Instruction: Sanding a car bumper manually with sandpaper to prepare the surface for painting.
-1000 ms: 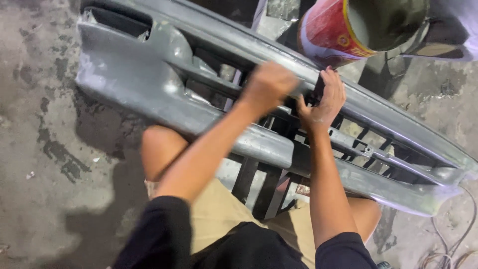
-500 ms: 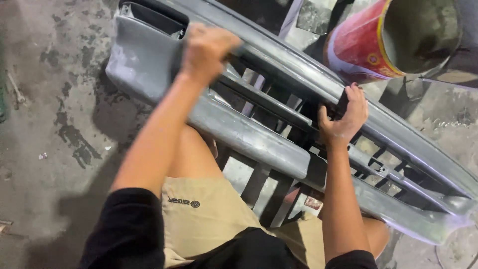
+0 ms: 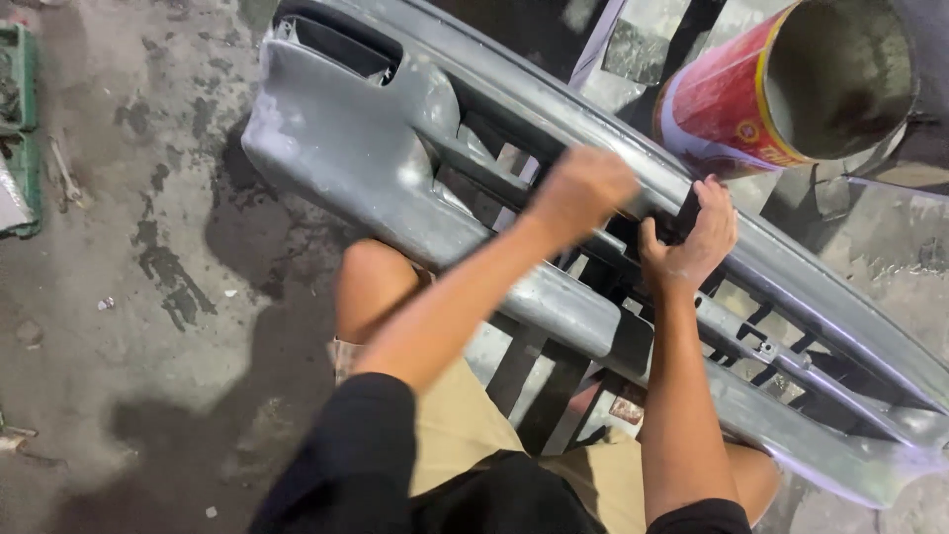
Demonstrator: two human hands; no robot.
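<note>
While right hand grips a slat of the grey grille, left hand, clenched, presses its upper bar beside red can.

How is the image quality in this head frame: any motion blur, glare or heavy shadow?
Head view: the left hand is smeared by motion blur, while the right hand on the grey car grille is sharper. Soft sheen on the grille's top edge, no harsh glare. A dark shadow lies on the concrete floor under the grille.

The floor is grey concrete with dark stains. A green crate stands at the left edge, and a red-and-yellow tin at the upper right.
</note>
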